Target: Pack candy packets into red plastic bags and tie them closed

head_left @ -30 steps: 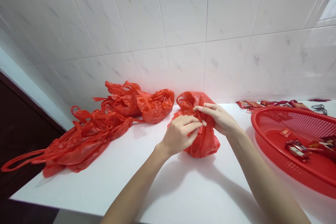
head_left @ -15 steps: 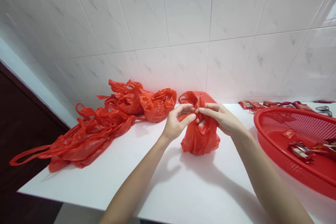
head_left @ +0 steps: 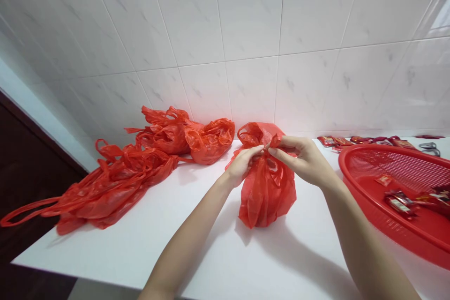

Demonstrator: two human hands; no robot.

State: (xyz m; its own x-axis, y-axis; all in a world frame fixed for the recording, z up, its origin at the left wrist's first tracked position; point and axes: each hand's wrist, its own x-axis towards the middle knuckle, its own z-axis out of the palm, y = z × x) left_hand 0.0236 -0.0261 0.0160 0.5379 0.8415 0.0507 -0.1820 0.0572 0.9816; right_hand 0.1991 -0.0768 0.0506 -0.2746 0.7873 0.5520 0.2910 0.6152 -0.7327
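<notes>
A red plastic bag (head_left: 266, 197) hangs gathered between my two hands, low over the white table (head_left: 207, 253). My left hand (head_left: 244, 161) is closed on the left side of its twisted top. From the right, my right hand (head_left: 304, 159) pinches the same top, thumb and fingertips together. The bag's body bulges below my fingers, and what it holds is hidden. Right behind it, against the wall, another red bag (head_left: 260, 130) shows partly, its lower part covered by my hands.
Filled red bags (head_left: 212, 143) stand by the tiled wall on the left, beside a flat pile of red bags (head_left: 116, 187). At right sits a red plastic basket (head_left: 355, 176) holding small wrapped packets (head_left: 401, 204). More red packets (head_left: 360, 139) and scissor handles (head_left: 429, 146) lie behind it.
My hands have drawn the bag's top tighter, and its body now hangs longer and fuller. My left fingers have closed around the plastic; the right hand has shifted slightly right.
</notes>
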